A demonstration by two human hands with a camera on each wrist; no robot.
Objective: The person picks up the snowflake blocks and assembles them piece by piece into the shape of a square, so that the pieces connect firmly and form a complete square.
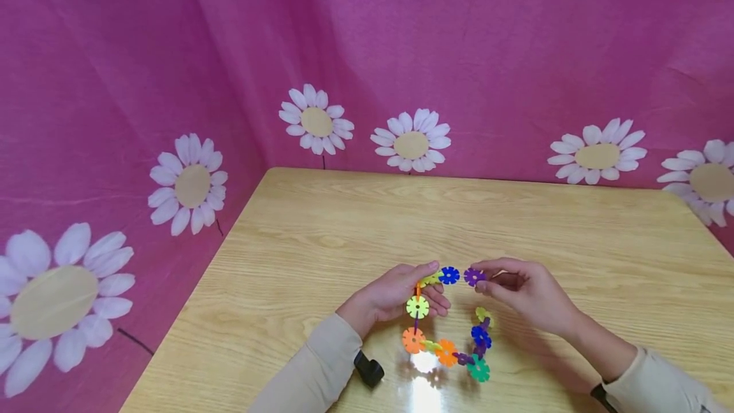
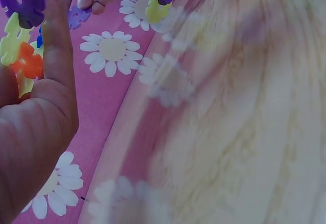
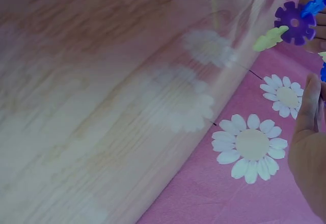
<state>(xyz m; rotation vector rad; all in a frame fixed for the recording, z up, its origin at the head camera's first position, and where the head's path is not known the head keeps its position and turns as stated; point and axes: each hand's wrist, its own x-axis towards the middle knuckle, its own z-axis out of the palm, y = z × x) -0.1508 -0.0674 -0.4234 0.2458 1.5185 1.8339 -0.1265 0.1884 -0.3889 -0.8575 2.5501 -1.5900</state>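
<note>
A chain of notched, interlocking plastic discs hangs in a loop over the table. My left hand [image 1: 395, 290] holds it near one end, the thumb at a yellow disc [image 1: 431, 280]; a blue disc [image 1: 450, 275] sticks out past it. Between the thumb and fingers of my right hand [image 1: 530, 290] is a purple disc [image 1: 473, 277], a small gap from the blue one. Below, the chain runs through an orange disc [image 1: 413, 340] and a green disc [image 1: 478, 369], up to a yellow end disc [image 1: 483, 316]. In the left wrist view, discs like an orange one [image 2: 30, 63] crowd beside the left thumb.
The wooden table [image 1: 321, 228] shines with a bright reflection under the chain. A black strap [image 1: 369, 371] sits by the left sleeve. Pink cloth [image 1: 487, 50] printed with white daisies hangs behind the table and along its left side.
</note>
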